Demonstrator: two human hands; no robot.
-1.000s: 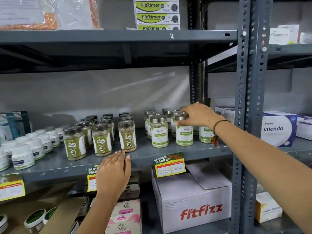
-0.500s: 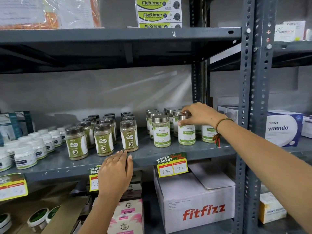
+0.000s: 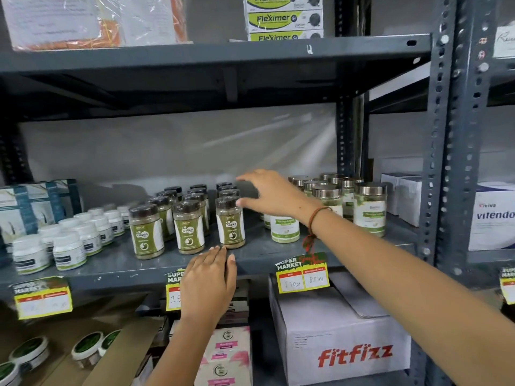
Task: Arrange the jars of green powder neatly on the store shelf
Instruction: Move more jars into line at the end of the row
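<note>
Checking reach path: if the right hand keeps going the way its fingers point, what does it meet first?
Likely the front-right dark-lidded jar: the open right hand points left, thumb near its lid. Depth is unclear.

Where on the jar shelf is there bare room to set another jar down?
A bare strip runs along the shelf's front edge, where the left hand rests. A gap lies between the dark-lidded jars and the silver-lidded jars, under the right hand. Both jar groups are packed tight.

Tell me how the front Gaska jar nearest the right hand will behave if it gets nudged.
The front Gaska jar is tall and narrow, so a push near its dark lid would probably tip it rather than slide it. It looks nearly full of powder, so likely fairly weighty. The right hand is open beside it; the plastic wrap may feel slick.
</note>
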